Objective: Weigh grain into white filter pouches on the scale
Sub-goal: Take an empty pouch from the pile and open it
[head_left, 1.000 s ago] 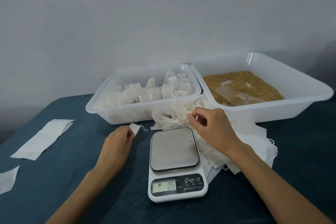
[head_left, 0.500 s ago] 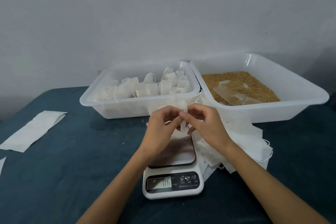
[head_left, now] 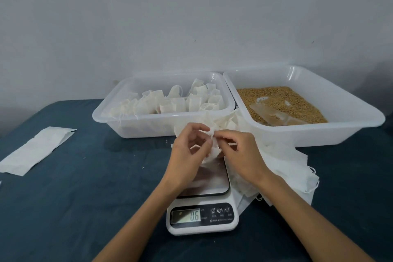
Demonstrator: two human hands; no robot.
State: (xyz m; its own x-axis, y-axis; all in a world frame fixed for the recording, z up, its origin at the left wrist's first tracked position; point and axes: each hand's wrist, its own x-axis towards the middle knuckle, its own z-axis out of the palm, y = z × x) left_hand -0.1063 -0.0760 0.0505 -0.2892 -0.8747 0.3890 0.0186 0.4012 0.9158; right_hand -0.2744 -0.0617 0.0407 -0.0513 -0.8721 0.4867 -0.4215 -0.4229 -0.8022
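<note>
Both hands are seen meeting above the far end of the scale point(head_left: 203, 193), where one white filter pouch point(head_left: 212, 151) is pinched between them: the left hand point(head_left: 189, 155) grips it with curled fingers and thumb from the left, while the right hand point(head_left: 242, 153) nips its upper edge between thumb and forefinger. The pouch is held in the air, just over the steel weighing plate point(head_left: 210, 181), and is not resting on it. A reading of 0.6 is shown on the scale's display point(head_left: 186, 216).

A loose heap of empty pouches point(head_left: 282, 159) is spread on the dark blue tabletop point(head_left: 74, 198), just right of the scale and partly under the right wrist. Behind the hands, two white plastic tubs are set side by side, touching. Upright filled pouches point(head_left: 180, 102) are packed in the left tub point(head_left: 148, 127); golden grain point(head_left: 280, 100) lies in the right tub point(head_left: 319, 134), with a clear scoop point(head_left: 274, 116) laid on it. A flat white paper strip point(head_left: 36, 151) is seen well apart at the left edge.
</note>
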